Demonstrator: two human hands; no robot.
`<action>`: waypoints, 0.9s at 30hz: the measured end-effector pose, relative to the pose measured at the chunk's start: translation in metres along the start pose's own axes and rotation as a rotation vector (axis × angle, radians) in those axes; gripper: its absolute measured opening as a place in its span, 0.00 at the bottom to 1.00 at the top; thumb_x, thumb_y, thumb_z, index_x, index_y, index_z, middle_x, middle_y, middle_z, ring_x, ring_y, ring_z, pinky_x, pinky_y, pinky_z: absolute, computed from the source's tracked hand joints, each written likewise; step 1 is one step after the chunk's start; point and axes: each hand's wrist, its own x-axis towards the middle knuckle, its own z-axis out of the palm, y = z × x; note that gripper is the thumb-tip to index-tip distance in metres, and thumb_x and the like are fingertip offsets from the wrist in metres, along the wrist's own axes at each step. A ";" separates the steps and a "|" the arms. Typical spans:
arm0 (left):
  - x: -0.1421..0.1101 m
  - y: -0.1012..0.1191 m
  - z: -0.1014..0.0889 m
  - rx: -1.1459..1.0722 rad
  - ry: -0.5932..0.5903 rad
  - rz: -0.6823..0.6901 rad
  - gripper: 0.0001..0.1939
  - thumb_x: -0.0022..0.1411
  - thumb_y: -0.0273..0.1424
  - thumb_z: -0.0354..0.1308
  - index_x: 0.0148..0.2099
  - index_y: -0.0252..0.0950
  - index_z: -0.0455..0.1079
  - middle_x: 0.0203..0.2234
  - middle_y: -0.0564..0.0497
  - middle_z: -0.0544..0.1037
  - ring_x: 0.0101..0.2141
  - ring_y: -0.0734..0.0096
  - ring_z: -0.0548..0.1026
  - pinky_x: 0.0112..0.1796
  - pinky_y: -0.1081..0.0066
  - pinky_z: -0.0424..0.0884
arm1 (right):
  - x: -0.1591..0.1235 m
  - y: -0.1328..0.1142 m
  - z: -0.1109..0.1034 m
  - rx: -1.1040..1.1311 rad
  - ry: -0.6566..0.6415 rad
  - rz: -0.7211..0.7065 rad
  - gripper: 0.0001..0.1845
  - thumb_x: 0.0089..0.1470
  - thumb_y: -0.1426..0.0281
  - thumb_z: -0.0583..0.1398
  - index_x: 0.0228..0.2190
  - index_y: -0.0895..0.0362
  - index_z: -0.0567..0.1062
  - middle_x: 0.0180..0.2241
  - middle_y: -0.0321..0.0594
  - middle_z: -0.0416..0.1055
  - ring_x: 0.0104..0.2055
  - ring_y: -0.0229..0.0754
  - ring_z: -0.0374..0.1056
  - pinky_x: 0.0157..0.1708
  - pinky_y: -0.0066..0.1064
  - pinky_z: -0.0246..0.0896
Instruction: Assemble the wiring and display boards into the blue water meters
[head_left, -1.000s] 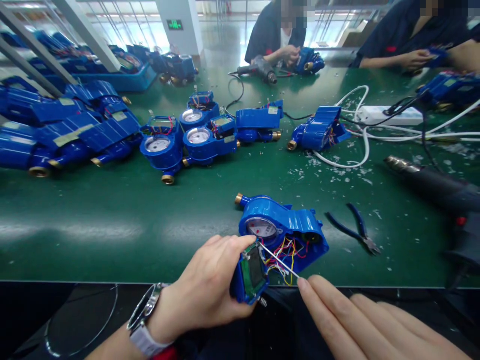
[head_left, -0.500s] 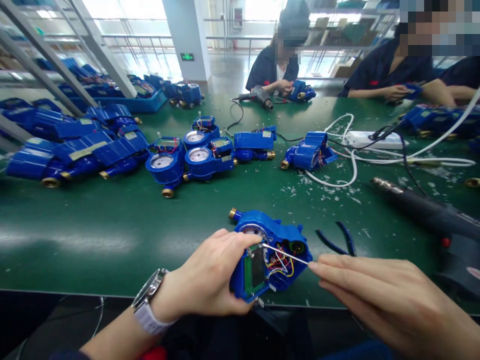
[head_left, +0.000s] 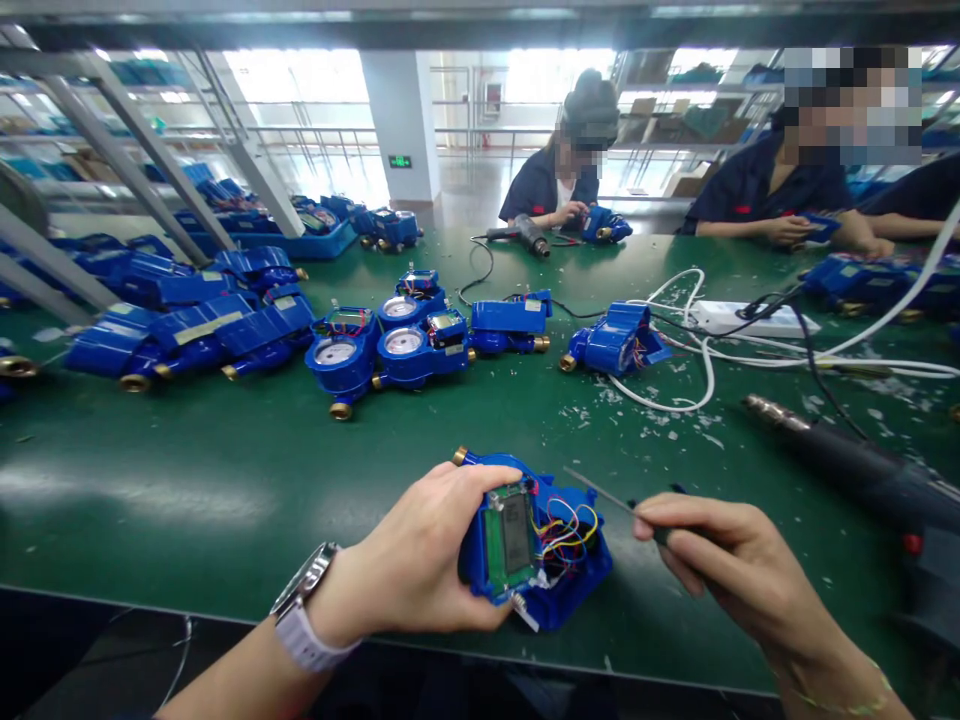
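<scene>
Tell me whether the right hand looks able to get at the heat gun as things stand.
Probably yes: the heat gun lies close by with nothing visible between, though the right hand is pinching a thin tool, which likely needs putting down first.

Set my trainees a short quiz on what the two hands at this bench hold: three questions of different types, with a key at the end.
1. True or false: the right hand holds the display unit.

2. Multiple choice: what is held in the right hand?
A) hot-air gun
B) thin metal tool
C) power strip

3. Fill in the blank: coloured ____ loop beside the display unit, over the blue meter body.

Key:
1. False; the left hand holds it.
2. B
3. wires
</scene>
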 end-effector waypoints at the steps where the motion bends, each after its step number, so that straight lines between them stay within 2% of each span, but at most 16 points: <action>1: 0.001 0.000 0.000 0.001 -0.001 -0.006 0.41 0.44 0.32 0.67 0.59 0.36 0.53 0.48 0.43 0.74 0.46 0.56 0.76 0.49 0.59 0.72 | -0.001 0.005 -0.001 -0.045 0.081 0.019 0.10 0.61 0.70 0.57 0.41 0.53 0.78 0.33 0.40 0.78 0.17 0.31 0.64 0.17 0.21 0.62; 3: 0.002 0.001 0.002 0.004 -0.002 -0.018 0.41 0.45 0.33 0.67 0.59 0.37 0.53 0.50 0.42 0.74 0.48 0.55 0.76 0.50 0.58 0.72 | -0.002 0.015 -0.001 -0.315 0.183 0.044 0.11 0.60 0.67 0.58 0.43 0.56 0.77 0.34 0.43 0.78 0.23 0.35 0.70 0.23 0.24 0.68; 4: 0.003 0.001 0.003 0.005 -0.003 -0.027 0.41 0.45 0.33 0.67 0.59 0.37 0.53 0.50 0.42 0.74 0.48 0.55 0.75 0.50 0.57 0.72 | -0.002 0.020 -0.001 -0.506 0.192 0.052 0.12 0.60 0.67 0.57 0.43 0.58 0.77 0.36 0.44 0.78 0.28 0.39 0.73 0.27 0.26 0.71; 6: 0.003 0.002 0.005 0.011 -0.002 -0.041 0.42 0.45 0.33 0.68 0.59 0.38 0.52 0.51 0.42 0.73 0.50 0.53 0.75 0.51 0.56 0.72 | -0.003 0.033 0.000 -0.850 0.159 0.046 0.14 0.61 0.70 0.54 0.45 0.59 0.75 0.42 0.45 0.77 0.39 0.43 0.75 0.36 0.31 0.73; 8: 0.004 0.003 0.006 0.020 -0.001 -0.053 0.42 0.46 0.34 0.68 0.59 0.38 0.51 0.52 0.41 0.73 0.50 0.53 0.75 0.50 0.55 0.72 | -0.003 0.049 0.001 -1.034 0.122 0.038 0.16 0.62 0.73 0.51 0.48 0.60 0.73 0.47 0.45 0.75 0.44 0.45 0.74 0.39 0.36 0.74; 11: 0.004 0.002 0.008 0.035 0.003 -0.064 0.42 0.45 0.34 0.69 0.59 0.39 0.51 0.52 0.41 0.73 0.51 0.51 0.74 0.52 0.53 0.71 | -0.001 0.072 0.002 -1.079 0.139 0.028 0.19 0.60 0.75 0.50 0.48 0.61 0.74 0.46 0.48 0.75 0.43 0.50 0.74 0.39 0.44 0.74; 13: 0.004 0.002 0.009 0.036 0.009 -0.068 0.43 0.45 0.34 0.69 0.60 0.39 0.51 0.52 0.42 0.73 0.52 0.51 0.74 0.53 0.52 0.70 | 0.003 0.077 0.003 -1.084 0.168 -0.008 0.19 0.59 0.74 0.50 0.47 0.62 0.75 0.46 0.51 0.74 0.44 0.55 0.72 0.40 0.51 0.73; 15: 0.005 0.002 0.012 0.034 0.018 -0.067 0.43 0.46 0.34 0.68 0.60 0.39 0.51 0.52 0.42 0.73 0.52 0.52 0.74 0.53 0.53 0.71 | 0.007 0.068 0.009 -1.069 0.203 -0.066 0.19 0.61 0.70 0.51 0.50 0.59 0.73 0.51 0.52 0.71 0.49 0.57 0.68 0.44 0.54 0.69; 17: 0.005 0.003 0.016 0.035 0.040 -0.071 0.43 0.46 0.34 0.68 0.61 0.39 0.50 0.52 0.42 0.73 0.52 0.53 0.73 0.52 0.55 0.71 | 0.009 0.045 0.021 -1.002 0.242 -0.169 0.19 0.62 0.66 0.54 0.54 0.55 0.70 0.57 0.49 0.64 0.56 0.54 0.62 0.50 0.51 0.65; 19: 0.005 0.004 0.022 0.036 0.081 -0.085 0.43 0.46 0.33 0.68 0.61 0.39 0.50 0.51 0.42 0.73 0.52 0.54 0.73 0.53 0.56 0.71 | 0.010 0.019 0.037 -0.860 0.284 -0.343 0.19 0.62 0.68 0.55 0.54 0.55 0.68 0.60 0.49 0.58 0.61 0.51 0.57 0.55 0.47 0.59; 21: 0.004 0.005 0.028 0.027 0.131 -0.102 0.44 0.46 0.32 0.67 0.61 0.39 0.50 0.51 0.43 0.73 0.50 0.55 0.74 0.53 0.57 0.71 | 0.011 -0.001 0.054 -0.843 0.253 -0.497 0.20 0.61 0.69 0.56 0.54 0.58 0.68 0.62 0.53 0.53 0.63 0.54 0.51 0.58 0.48 0.52; 23: 0.002 0.006 0.034 0.010 0.175 -0.106 0.43 0.45 0.31 0.66 0.62 0.39 0.51 0.50 0.44 0.73 0.48 0.57 0.75 0.51 0.58 0.72 | 0.011 -0.010 0.069 -0.911 0.215 -0.557 0.21 0.62 0.68 0.54 0.55 0.61 0.67 0.63 0.57 0.50 0.64 0.57 0.48 0.59 0.51 0.46; 27: -0.003 0.005 0.042 -0.007 0.231 -0.110 0.42 0.46 0.31 0.63 0.62 0.39 0.51 0.49 0.44 0.72 0.46 0.58 0.75 0.49 0.61 0.74 | 0.013 -0.005 0.083 -1.049 0.203 -0.563 0.22 0.63 0.68 0.52 0.56 0.66 0.66 0.62 0.62 0.50 0.64 0.60 0.46 0.61 0.53 0.39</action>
